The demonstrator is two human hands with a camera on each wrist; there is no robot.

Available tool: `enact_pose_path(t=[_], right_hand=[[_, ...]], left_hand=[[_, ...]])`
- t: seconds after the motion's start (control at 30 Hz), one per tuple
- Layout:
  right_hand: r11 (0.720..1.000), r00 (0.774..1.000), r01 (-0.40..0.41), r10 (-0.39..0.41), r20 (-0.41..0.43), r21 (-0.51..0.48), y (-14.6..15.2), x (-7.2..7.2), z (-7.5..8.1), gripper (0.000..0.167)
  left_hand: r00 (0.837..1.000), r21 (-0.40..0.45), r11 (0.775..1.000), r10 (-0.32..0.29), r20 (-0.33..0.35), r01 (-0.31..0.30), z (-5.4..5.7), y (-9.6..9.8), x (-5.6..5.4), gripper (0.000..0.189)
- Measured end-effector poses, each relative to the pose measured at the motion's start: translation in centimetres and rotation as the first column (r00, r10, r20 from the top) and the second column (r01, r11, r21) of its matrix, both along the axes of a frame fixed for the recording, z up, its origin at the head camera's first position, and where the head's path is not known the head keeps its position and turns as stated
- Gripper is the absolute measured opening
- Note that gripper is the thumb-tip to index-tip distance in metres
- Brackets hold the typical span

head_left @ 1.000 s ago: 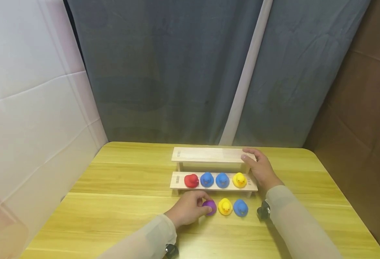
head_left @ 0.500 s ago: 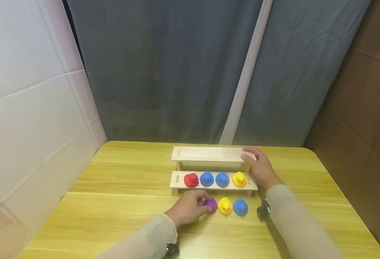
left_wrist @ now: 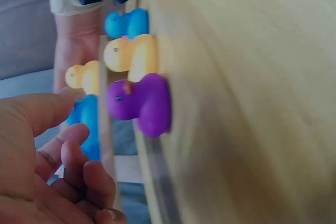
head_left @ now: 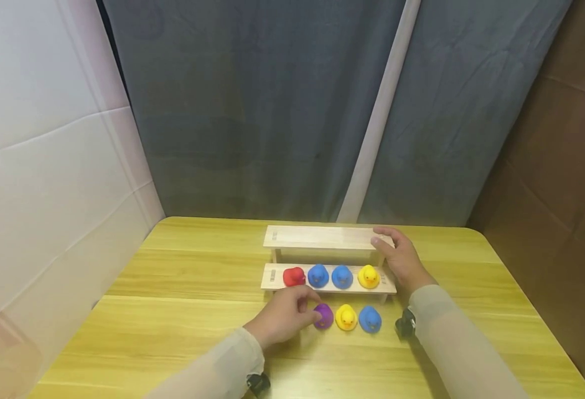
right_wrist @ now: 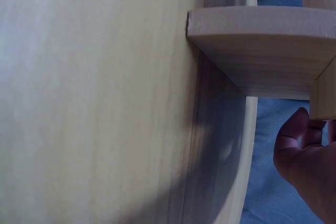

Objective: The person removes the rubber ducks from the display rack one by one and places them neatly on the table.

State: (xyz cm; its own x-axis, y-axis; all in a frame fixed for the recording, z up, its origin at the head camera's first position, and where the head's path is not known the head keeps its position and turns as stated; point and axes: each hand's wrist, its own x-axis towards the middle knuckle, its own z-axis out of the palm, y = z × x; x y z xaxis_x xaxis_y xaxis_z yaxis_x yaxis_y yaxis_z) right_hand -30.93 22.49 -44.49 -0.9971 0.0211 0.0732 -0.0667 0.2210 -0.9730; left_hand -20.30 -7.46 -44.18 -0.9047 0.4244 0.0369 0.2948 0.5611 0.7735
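Note:
In the head view, my left hand (head_left: 283,315) is beside a purple rubber duck (head_left: 326,315) on the table. The left wrist view shows a gap between the loosely bent fingers and the purple duck (left_wrist: 152,103). A yellow duck (head_left: 346,318) and a blue duck (head_left: 370,320) stand to its right in a row. Behind them is a two-step wooden stand (head_left: 317,237); my right hand (head_left: 404,261) grips the right end of its upper step between thumb and fingers. The lower step bears a red duck (head_left: 294,276), two blue ducks (head_left: 318,276) and a yellow duck (head_left: 369,276).
The wood-grain table (head_left: 182,310) extends widely on both sides of the stand. A grey-blue curtain (head_left: 272,111) hangs behind it, with a white sheet (head_left: 57,166) at left and a brown one (head_left: 552,183) at right.
My left hand has let go of the purple duck and drawn back slightly leftward; the duck's face now shows. My right hand stays on the stand.

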Motion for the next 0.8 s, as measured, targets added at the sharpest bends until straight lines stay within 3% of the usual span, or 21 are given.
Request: enact_pose_path(t=[0.27,0.4,0.6,0.8], right_hand=[[1.0,1.0,0.003,-0.004,0.009,0.018,-0.2,0.3,0.3,0.052],[1.0,1.0,0.001,-0.001,0.02,0.004,-0.2,0.4,0.4,0.053],[1.0,1.0,0.008,-0.008,0.028,-0.004,-0.2,0.3,0.4,0.052],[1.0,1.0,0.003,-0.003,0.02,0.004,-0.3,0.4,0.3,0.053]], left_hand=[[0.992,0.052,0.996,0.079,-0.103,-0.074,2.3,-1.0,-0.3,0.02],[0.983,0.086,0.985,0.155,-0.096,-0.147,3.0,-1.5,-0.9,0.016],[0.967,0.099,0.963,0.253,-0.026,-0.249,3.0,-2.1,-1.7,0.017],[0.957,0.101,0.952,0.29,-0.016,-0.287,2.4,-2.2,-2.3,0.025]])
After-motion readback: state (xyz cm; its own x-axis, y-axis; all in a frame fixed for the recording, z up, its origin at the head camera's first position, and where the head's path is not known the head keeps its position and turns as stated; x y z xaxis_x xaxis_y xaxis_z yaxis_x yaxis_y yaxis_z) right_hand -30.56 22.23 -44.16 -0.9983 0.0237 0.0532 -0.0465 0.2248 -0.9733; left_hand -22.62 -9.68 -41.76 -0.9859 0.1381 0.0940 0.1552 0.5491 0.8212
